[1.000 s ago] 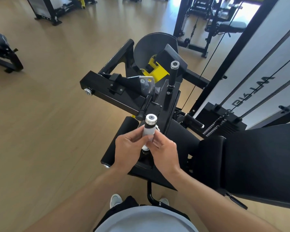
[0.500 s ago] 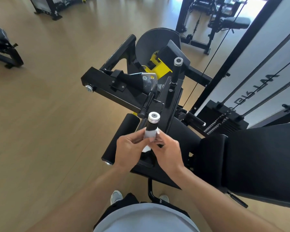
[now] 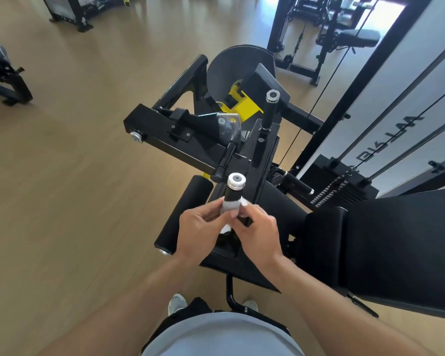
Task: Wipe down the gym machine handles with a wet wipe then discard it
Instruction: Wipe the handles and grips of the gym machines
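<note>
Two hands wrap a white wet wipe around the near upright handle of a black gym machine.

The near handle [image 3: 233, 195] stands almost upright, its long axis pointing up toward the camera, with a silver cap on top. The wet wipe [image 3: 230, 206] sits around the shaft just below the cap, a loose end hanging under the fingers. The left hand [image 3: 199, 229] and right hand [image 3: 258, 233] meet on it from either side, and each grip is pinching the wipe against the shaft, fingers curled. A second handle [image 3: 269, 109], also upright and silver-capped, stands farther away and slightly right, bare; it lies nearer the right hand. It probably comes next, reached by lifting the wipe forward.
</note>
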The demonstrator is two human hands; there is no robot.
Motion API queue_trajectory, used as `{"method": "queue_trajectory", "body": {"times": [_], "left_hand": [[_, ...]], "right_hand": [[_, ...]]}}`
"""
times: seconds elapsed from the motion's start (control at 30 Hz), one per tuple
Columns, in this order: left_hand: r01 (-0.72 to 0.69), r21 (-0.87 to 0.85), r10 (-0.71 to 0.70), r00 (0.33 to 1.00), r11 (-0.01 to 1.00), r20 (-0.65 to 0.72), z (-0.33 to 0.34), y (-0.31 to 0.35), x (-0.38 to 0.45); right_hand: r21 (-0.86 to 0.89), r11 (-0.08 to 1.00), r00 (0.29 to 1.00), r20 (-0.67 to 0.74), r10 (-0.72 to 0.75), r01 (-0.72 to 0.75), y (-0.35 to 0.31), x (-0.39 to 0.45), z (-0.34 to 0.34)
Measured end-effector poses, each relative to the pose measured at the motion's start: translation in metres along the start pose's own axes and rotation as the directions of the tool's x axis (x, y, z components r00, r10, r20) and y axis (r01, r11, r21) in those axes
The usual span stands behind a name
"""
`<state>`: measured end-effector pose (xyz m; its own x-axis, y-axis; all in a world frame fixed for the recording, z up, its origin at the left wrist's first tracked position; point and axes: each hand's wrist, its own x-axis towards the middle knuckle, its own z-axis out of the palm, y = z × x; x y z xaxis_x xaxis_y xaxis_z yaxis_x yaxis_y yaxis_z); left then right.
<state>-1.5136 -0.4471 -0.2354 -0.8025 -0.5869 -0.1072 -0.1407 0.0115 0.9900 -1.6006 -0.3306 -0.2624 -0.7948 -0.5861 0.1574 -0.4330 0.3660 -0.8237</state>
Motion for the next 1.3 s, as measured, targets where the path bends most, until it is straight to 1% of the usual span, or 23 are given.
{"method": "queue_trajectory", "body": {"times": [0.07,0.13,0.2,0.27,0.3,0.37,0.47,0.5,0.57,0.63,0.7,0.73,0.77,0.8,0.87,0.93,1.0,1.03,1.1,1.13,1.2,1.23,1.3], "left_hand": [[-0.077,-0.025,0.075,0.996,0.997,-0.054,0.003,0.025,0.003],[-0.116,-0.039,0.112,0.988,0.992,-0.108,0.007,0.039,0.007],[-0.112,-0.055,0.105,0.987,0.992,-0.123,0.007,0.038,0.007],[-0.066,-0.021,0.064,0.993,0.998,-0.094,0.005,0.021,0.002],[-0.040,0.004,0.040,0.996,0.999,-0.075,0.004,0.010,-0.002],[0.008,0.045,-0.005,0.997,0.999,-0.075,0.002,-0.011,-0.012],[0.057,0.088,-0.042,0.985,0.994,-0.167,-0.001,-0.031,-0.020],[0.075,0.104,-0.056,0.984,0.992,-0.171,-0.002,-0.033,-0.021],[0.086,0.139,-0.073,0.993,0.987,-0.097,-0.001,-0.030,-0.025],[0.090,0.167,-0.088,0.996,0.982,-0.016,0.003,-0.024,-0.028],[0.054,0.141,-0.054,0.999,0.989,0.000,0.008,-0.016,-0.030],[0.022,0.124,-0.021,1.000,0.992,-0.009,0.010,-0.011,-0.031],[-0.010,0.110,0.013,1.000,0.994,-0.025,0.010,-0.006,-0.031],[-0.041,0.096,0.046,0.998,0.995,-0.050,0.010,0.000,-0.030],[-0.106,0.084,0.118,0.983,0.991,-0.140,0.007,0.013,-0.023],[-0.210,0.084,0.224,0.948,0.974,-0.228,0.004,0.031,-0.009],[-0.313,0.089,0.325,0.913,0.946,-0.247,0.002,0.052,0.009],[-0.352,0.095,0.365,0.901,0.931,-0.236,0.003,0.062,0.020],[-0.390,0.138,0.410,0.894,0.911,-0.182,0.008,0.080,0.041],[-0.382,0.176,0.407,0.902,0.907,-0.140,0.014,0.088,0.051],[-0.338,0.294,0.362,0.932,0.894,-0.030,0.029,0.102,0.069],[-0.320,0.373,0.334,0.942,0.871,0.029,0.037,0.108,0.079],[-0.297,0.487,0.276,0.954,0.821,0.117,0.055,0.119,0.099]], "right_hand": [[0.068,0.997,0.998,-0.043,-0.045,0.047,-0.017,0.014,-0.012],[0.173,0.984,0.998,-0.056,-0.027,0.036,-0.029,0.022,-0.019],[0.235,0.972,0.999,-0.040,-0.019,0.028,-0.032,0.019,-0.018],[0.227,0.974,1.000,-0.010,-0.013,0.015,-0.025,0.008,-0.012],[0.222,0.975,1.000,0.005,0.014,-0.015,-0.019,0.002,-0.008],[0.253,0.960,0.993,0.021,0.119,-0.120,-0.010,-0.010,-0.004],[0.238,0.943,0.969,-0.025,0.247,-0.234,0.000,-0.019,-0.006],[0.246,0.931,0.958,-0.022,0.285,-0.271,0.002,-0.020,-0.008],[0.274,0.907,0.941,-0.020,0.338,-0.320,0.002,-0.019,-0.016],[0.311,0.892,0.932,-0.047,0.360,-0.328,0.001,-0.016,-0.027],[0.373,0.861,0.909,-0.097,0.405,-0.344,0.000,-0.012,-0.040],[0.426,0.826,0.885,-0.109,0.453,-0.370,0.000,-0.010,-0.046],[0.502,0.765,0.853,-0.098,0.513,-0.403,0.000,-0.007,-0.052],[0.589,0.684,0.818,-0.064,0.571,-0.431,0.000,-0.004,-0.056],[0.732,0.505,0.761,0.027,0.649,-0.457,-0.003,0.000,-0.063],[0.828,0.339,0.730,0.118,0.673,-0.447,-0.006,0.003,-0.066],[0.868,0.212,0.724,0.215,0.655,-0.449,-0.010,0.006,-0.066],[0.875,0.167,0.716,0.247,0.653,-0.454,-0.011,0.009,-0.065],[0.887,0.114,0.691,0.262,0.674,-0.447,-0.011,0.017,-0.065],[0.890,0.109,0.684,0.257,0.683,-0.443,-0.009,0.023,-0.066],[0.874,0.149,0.681,0.241,0.691,-0.462,-0.004,0.040,-0.071],[0.858,0.181,0.672,0.228,0.705,-0.481,-0.002,0.051,-0.074],[0.832,0.220,0.632,0.188,0.752,-0.509,0.004,0.080,-0.085]]}}
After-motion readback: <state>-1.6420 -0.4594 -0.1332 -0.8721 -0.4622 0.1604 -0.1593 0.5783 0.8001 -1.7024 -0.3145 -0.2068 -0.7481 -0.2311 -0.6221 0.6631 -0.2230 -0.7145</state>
